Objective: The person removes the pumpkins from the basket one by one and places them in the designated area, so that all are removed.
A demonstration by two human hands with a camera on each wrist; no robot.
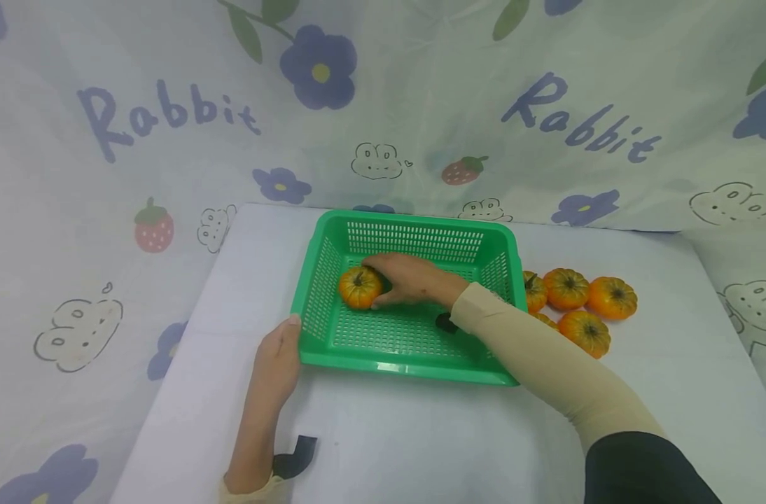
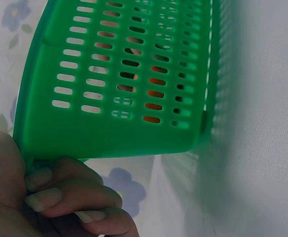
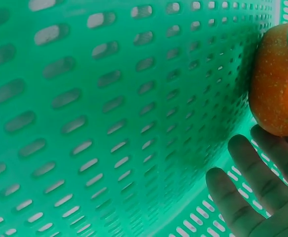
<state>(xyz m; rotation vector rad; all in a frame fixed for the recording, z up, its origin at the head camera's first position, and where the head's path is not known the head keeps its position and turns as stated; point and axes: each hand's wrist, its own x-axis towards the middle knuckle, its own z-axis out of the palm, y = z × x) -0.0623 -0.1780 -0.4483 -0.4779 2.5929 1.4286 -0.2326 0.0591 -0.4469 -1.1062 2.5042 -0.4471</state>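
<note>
In the head view my right hand [image 1: 411, 278] is inside a green plastic basket [image 1: 414, 371], beside a small orange pumpkin [image 1: 360, 288]. Its thumb and index finger lie at the pumpkin's right side. The right wrist view shows the other fingers [image 3: 267, 182] spread and fairly straight, with the pumpkin [image 3: 277, 81] close against the slotted basket wall [image 3: 109, 98]. My left hand [image 1: 277, 360] grips the basket's left rim, thumb on top. From the left wrist, its fingers [image 2: 75, 192] show curled under that rim.
Several more orange pumpkins [image 1: 566, 288] sit on the white tabletop [image 1: 673, 364], just right of the basket; my right forearm [image 1: 534, 357] partly covers that group. Behind the table hangs a printed curtain [image 1: 408, 84] with flowers and rabbits.
</note>
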